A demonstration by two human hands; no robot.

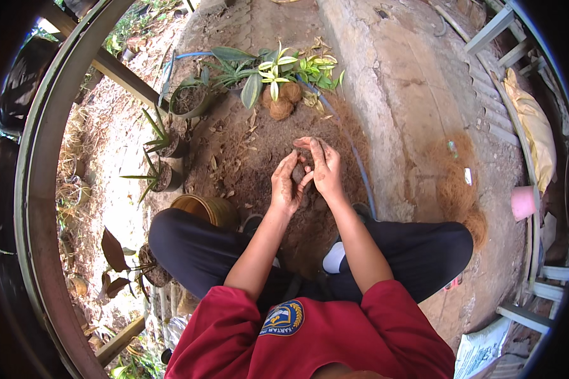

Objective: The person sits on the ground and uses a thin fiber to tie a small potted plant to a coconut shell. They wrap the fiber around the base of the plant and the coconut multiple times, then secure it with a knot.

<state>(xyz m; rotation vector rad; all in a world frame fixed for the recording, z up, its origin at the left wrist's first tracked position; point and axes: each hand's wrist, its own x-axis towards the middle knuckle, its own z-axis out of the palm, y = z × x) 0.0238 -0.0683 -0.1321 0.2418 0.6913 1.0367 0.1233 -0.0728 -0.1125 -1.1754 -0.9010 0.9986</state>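
Note:
Both hands are raised over dark loose soil, between my crossed legs and the plants. My left hand is cupped, palm inward, around a clump of soil. Close on its right, my right hand curves over with its fingers bent toward the clump; its palm is muddy. Whether the right fingers press on the clump is not clear. Beyond the hands, several round brown fibre balls lie beneath a yellow-and-green leafy plant.
Potted plants line the left side, with an empty brown pot by my left knee. A blue hose curves past on the right. Loose coconut fibre and a pink pot are farther right.

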